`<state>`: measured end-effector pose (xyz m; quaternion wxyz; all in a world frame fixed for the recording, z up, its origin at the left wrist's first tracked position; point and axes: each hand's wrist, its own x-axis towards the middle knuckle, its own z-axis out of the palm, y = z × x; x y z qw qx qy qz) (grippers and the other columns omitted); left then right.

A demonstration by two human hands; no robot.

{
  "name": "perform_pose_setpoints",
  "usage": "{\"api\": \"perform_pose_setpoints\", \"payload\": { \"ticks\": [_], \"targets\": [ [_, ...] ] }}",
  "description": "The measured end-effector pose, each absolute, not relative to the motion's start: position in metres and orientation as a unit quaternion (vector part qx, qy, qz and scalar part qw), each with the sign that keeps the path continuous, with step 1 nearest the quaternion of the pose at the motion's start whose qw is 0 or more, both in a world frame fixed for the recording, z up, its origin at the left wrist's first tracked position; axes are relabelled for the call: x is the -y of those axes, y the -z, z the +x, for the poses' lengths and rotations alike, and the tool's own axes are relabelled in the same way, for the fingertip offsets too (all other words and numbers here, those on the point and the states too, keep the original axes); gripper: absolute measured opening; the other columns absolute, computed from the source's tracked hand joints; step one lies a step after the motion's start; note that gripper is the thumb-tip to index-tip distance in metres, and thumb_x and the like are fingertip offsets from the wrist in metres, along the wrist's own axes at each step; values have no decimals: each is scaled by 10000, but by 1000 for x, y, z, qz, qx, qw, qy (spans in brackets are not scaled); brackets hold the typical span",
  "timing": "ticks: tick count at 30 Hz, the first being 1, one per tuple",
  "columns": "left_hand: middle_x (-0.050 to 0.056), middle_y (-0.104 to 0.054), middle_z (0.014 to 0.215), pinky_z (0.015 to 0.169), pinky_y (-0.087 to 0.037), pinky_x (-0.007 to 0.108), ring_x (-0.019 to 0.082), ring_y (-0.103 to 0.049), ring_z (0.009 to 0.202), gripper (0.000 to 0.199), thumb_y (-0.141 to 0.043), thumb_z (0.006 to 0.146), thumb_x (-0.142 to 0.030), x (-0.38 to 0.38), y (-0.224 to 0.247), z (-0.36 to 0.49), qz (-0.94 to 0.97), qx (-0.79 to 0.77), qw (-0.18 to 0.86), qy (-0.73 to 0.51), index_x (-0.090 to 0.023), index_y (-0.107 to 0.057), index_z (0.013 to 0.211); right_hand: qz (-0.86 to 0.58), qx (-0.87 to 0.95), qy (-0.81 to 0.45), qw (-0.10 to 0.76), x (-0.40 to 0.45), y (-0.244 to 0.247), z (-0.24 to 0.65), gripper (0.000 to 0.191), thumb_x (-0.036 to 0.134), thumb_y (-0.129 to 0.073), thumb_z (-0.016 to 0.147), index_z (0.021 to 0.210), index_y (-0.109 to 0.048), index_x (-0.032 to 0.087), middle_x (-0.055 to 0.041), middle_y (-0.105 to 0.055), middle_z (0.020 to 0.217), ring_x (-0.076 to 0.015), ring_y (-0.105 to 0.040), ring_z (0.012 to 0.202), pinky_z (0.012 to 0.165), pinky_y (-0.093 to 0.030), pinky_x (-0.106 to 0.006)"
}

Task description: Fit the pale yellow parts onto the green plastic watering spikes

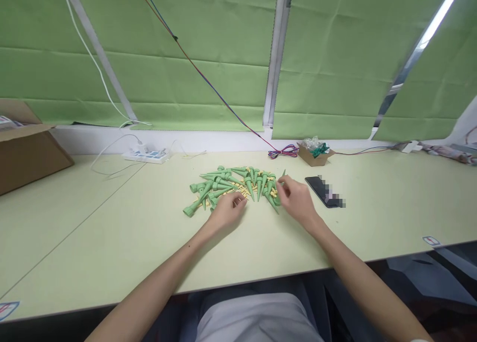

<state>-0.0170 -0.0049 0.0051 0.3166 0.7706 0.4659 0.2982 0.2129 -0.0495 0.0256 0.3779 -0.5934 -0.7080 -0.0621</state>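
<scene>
Green cone-shaped spikes (208,189) lie in a loose heap on the pale table, with small yellow pieces (244,189) among and under them. My left hand (230,208) is at the heap's near edge, its fingers closed in a pinch beside the yellow pieces; anything between the fingertips is too small to make out. At the heap's right end, my right hand (294,195) has its fingers curled together next to green spikes. One green tip rises just behind these fingers, and whether they grip it is unclear.
Right of my right hand lies a dark phone (321,190). Behind it are a small cardboard box (315,158) and coiled red-blue wire (283,152). A white power strip (147,155) is at the back left, and a large cardboard box (33,155) stands at the far left.
</scene>
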Motion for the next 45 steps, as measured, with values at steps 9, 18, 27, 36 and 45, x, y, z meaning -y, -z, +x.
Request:
{"api": "perform_pose_setpoints", "payload": {
  "ticks": [9,18,27,36,45],
  "targets": [
    [16,-592,623,559,-311,287,177,-516,585,141,-488,829,-171,3,0,-20,809,-486,212,-255,-186,-613,766,-566,821,33,66,23,-32,127,249,117,-424,962,1133,-604,132,-155,-703,1013,-262,-701,893,724,-482,-306],
    [39,-649,686,589,-349,293,189,-560,633,164,-486,867,-214,2,4,-22,813,-490,201,-243,-190,-619,774,-651,758,5,48,23,-16,124,407,-19,-395,893,1264,-537,70,-234,-692,1062,-297,-716,981,757,-555,-333],
    [36,-645,679,591,-352,293,195,-564,646,189,-483,892,-254,3,3,-21,818,-490,198,-226,-195,-641,807,-667,743,6,57,16,-4,129,356,8,-406,912,1249,-502,73,-209,-707,1022,-273,-726,991,762,-568,-308],
    [39,-633,668,588,-346,297,191,-553,637,198,-495,883,-248,3,3,-20,824,-476,198,-236,-188,-648,772,-697,713,-26,64,10,-4,126,354,36,-400,917,1231,-558,74,-230,-718,1033,-295,-725,1010,790,-560,-336],
    [40,-636,651,582,-356,304,204,-558,628,198,-510,871,-265,2,4,-21,820,-472,211,-246,-189,-671,785,-677,731,-73,49,7,-5,132,422,137,-470,948,1369,-495,126,-243,-692,1073,-332,-696,1053,839,-517,-431]
  ]
}}
